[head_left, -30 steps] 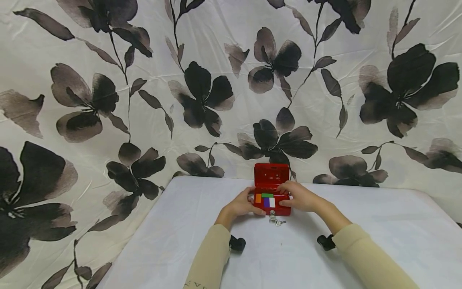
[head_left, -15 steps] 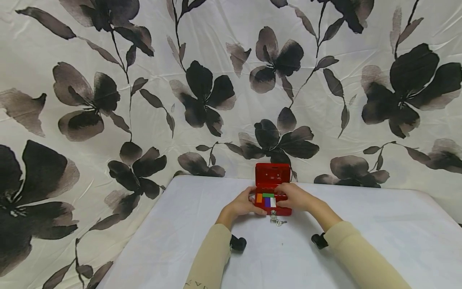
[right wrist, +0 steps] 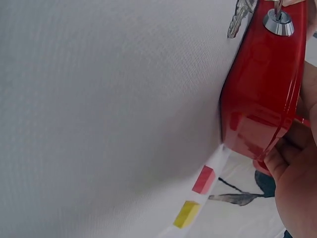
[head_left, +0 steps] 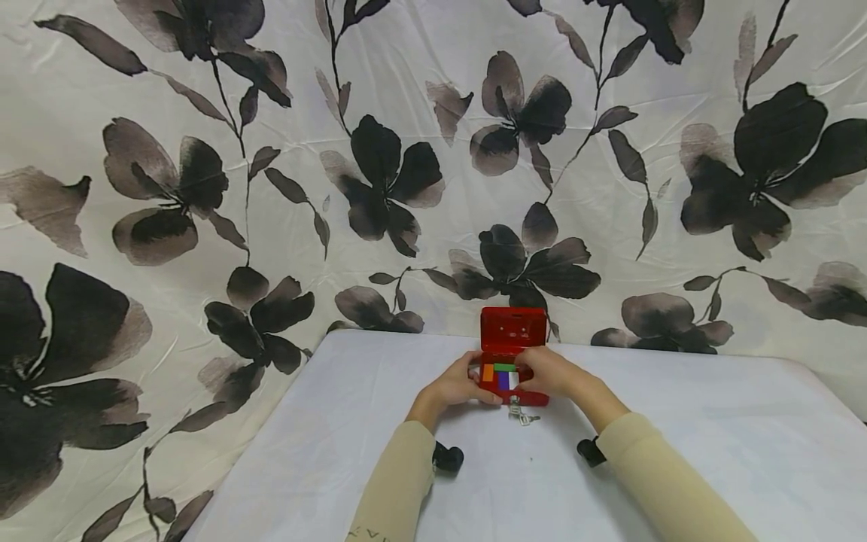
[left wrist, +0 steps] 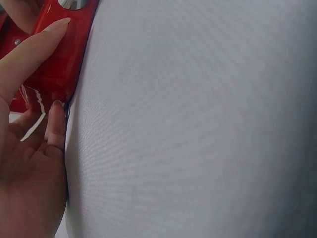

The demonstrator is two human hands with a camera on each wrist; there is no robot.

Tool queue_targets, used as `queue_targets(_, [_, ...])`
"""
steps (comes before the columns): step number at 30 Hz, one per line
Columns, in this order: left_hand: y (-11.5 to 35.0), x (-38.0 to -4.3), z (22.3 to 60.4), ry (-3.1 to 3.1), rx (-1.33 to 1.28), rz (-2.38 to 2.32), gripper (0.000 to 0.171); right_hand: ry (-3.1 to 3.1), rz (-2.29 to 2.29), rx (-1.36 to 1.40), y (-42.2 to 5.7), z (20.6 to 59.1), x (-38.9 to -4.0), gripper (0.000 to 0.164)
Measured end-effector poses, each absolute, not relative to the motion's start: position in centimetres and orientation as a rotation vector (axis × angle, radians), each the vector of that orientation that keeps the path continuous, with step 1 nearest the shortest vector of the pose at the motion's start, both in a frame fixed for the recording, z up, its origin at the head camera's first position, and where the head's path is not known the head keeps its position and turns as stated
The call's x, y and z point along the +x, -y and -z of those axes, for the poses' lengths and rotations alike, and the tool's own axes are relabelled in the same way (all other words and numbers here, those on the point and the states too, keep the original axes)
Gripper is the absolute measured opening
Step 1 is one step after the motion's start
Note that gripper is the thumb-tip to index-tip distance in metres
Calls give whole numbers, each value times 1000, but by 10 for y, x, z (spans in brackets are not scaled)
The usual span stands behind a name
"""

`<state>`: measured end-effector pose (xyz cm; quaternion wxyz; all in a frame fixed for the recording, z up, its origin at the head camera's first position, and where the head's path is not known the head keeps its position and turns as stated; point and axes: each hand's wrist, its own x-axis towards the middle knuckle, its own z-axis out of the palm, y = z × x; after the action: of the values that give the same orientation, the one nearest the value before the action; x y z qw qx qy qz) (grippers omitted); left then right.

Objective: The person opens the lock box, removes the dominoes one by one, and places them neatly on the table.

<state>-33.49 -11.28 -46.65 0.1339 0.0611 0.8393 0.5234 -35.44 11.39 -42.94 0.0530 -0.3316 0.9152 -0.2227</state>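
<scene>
A red cash box point(head_left: 535, 400) stands on the table with its lid point(head_left: 513, 329) raised. Inside lie an orange block point(head_left: 488, 373), a green block point(head_left: 504, 367), a purple block point(head_left: 503, 382) and a white block point(head_left: 513, 378). My left hand point(head_left: 455, 382) grips the box's left side, thumb on its front wall and fingers at its side. From the right, my right hand point(head_left: 552, 374) reaches into the box beside the white block. Its fingertips are hidden there, so I cannot tell what they hold. Keys point(head_left: 523, 417) hang from the front lock point(right wrist: 279, 22).
In the right wrist view, a red block point(right wrist: 203, 179) and a yellow block point(right wrist: 186, 214) lie on the white tablecloth point(right wrist: 99, 124) past the box's right side. A flower-printed cloth point(head_left: 400, 90) hangs behind the table.
My right hand and forearm have moved left, farther over the box's interior, covering more of the white block. My left hand keeps its place on the box.
</scene>
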Motion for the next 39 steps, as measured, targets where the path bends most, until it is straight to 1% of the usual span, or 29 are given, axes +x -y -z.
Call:
queue_targets(8, [113,-334,466,-2427,168,-1521,96,-2779,652,-1018,-111,433,-358,17])
queue_targets(17, [112,-334,464,-2423,168,-1535,93,-2790,646,-1015,-109,433,-359,15])
queue_targets(39, [112,-337,468,-2409,180,-1548,92,-2852,678,-903,-103,435,-353,18])
